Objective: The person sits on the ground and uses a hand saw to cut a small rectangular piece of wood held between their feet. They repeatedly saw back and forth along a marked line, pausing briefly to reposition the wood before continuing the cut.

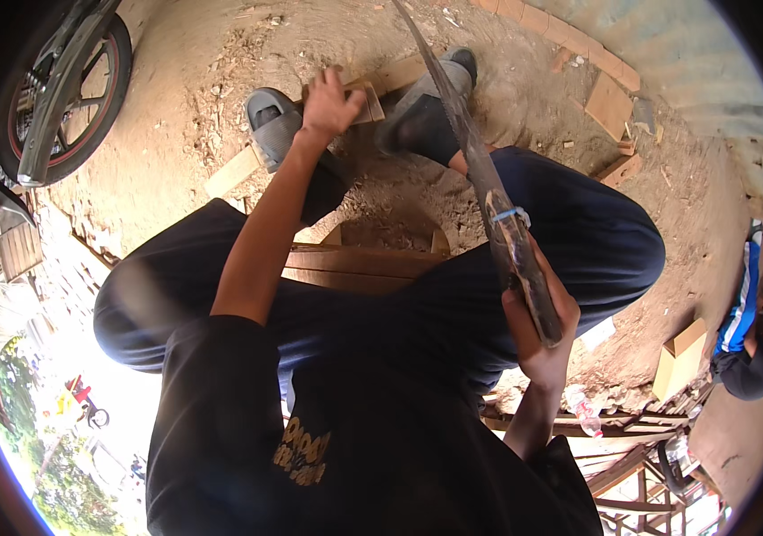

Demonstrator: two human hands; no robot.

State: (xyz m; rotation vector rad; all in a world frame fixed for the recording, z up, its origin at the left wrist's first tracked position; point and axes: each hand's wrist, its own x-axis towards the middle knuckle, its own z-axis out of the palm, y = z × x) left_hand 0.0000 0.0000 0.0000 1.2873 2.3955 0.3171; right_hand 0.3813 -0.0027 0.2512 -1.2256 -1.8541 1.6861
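Observation:
My right hand (542,326) is wrapped around the worn wooden handle of a machete (488,192), held up over my right thigh. Its long dark blade tapers away past the top edge of view, and a blue tie (511,214) circles the handle. Reaching forward between my feet, my left hand (330,105) has its fingers apart, beside a small wooden block (371,104). Whether the fingertips touch the block is hard to see. A length of pale wood (235,172) lies on the ground under my left grey slide (276,129).
I sit on or behind a low wooden bench (354,263). A wheel (69,103) stands at the far left. Wood offcuts (612,105) and a brick row (569,40) line the far right. A cardboard box (679,359) and another person (747,357) are at the right.

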